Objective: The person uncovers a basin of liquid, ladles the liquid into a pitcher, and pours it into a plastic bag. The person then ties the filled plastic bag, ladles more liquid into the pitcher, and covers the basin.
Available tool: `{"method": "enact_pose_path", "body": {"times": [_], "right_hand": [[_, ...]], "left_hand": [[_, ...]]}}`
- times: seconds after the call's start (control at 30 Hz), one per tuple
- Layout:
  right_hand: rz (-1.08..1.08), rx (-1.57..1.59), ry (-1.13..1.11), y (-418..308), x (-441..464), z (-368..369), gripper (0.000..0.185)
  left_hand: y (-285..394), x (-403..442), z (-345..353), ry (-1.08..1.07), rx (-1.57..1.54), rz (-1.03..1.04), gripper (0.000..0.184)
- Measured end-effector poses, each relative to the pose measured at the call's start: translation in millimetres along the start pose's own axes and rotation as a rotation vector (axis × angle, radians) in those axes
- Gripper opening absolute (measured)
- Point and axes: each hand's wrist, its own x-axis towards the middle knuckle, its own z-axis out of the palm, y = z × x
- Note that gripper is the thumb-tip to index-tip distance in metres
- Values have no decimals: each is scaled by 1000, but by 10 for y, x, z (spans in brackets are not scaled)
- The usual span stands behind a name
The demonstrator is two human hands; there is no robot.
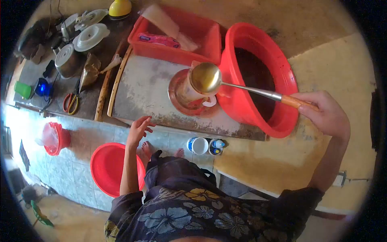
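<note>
My right hand [328, 115] is closed round the wooden handle of a metal ladle [250, 88]. Yellowish liquid lies in the ladle's bowl, which hangs over a pale pitcher [186, 93] with a white handle. The pitcher stands in a reddish-brown dish [174, 94] on the worn counter [141, 80]; the ladle partly hides its top. Beside it, under the ladle's shaft, a large red tub [288, 84] holds dark liquid. My left hand [140, 128] is at the counter's front edge, fingers spread, holding nothing.
A red rectangular basin [161, 55] with a pink packet [159, 40] sits at the back. Leftward are scissors [71, 103], a cone-shaped bag [89, 72] and lidded pots [66, 60]. On the floor are a round red basin [109, 169], a red bucket [62, 139] and a white tub [198, 146].
</note>
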Motion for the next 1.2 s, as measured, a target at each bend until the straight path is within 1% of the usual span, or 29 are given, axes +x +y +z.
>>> {"method": "enact_pose_path", "body": {"times": [0.07, 0.17, 0.27, 0.33, 0.37, 0.5, 0.6, 0.7, 0.8, 0.9, 1.0, 1.1, 1.2], "right_hand": [[-3, -101, -27, -194, 119, -42, 29], [15, -101, -42, -287, 346, -109, 27], [-14, -312, -223, -461, 790, -265, 30], [-66, -527, -209, -564, 1101, -293, 31], [-140, -600, -150, -545, 1257, -315, 32], [-106, -787, -140, -815, 1669, -407, 34], [-44, -802, -292, -1040, 1904, -402, 38], [-115, -831, -333, -1217, 1933, -443, 33], [-72, -784, -296, -1106, 2107, -409, 38], [28, -739, -380, -1285, 2049, -475, 35], [42, -838, -179, -1243, 2011, -456, 36], [-69, -818, -107, -1125, 2029, -596, 40], [2, -769, 32, -1116, 1929, -586, 45]], "left_hand": [[-38, -46, -73, 21, -11, 7, 41], [-74, -97, -145, 51, -31, 1, 42], [-100, -75, -159, 53, -35, -16, 42], [-53, -75, -140, 46, -35, -13, 41], [-20, -67, -125, 41, -30, -11, 41], [29, -8, -3, 4, -37, -10, 40], [46, 17, 166, -45, -32, 1, 40], [46, 4, 313, -78, -33, 4, 40], [53, 7, 401, -120, -53, -28, 40], [64, -37, 413, -105, -40, 4, 40], [61, -75, 366, -92, -44, -23, 39], [-5, -98, 286, -71, -38, 5, 38], [-21, -110, 215, -53, -18, -10, 38]]}}
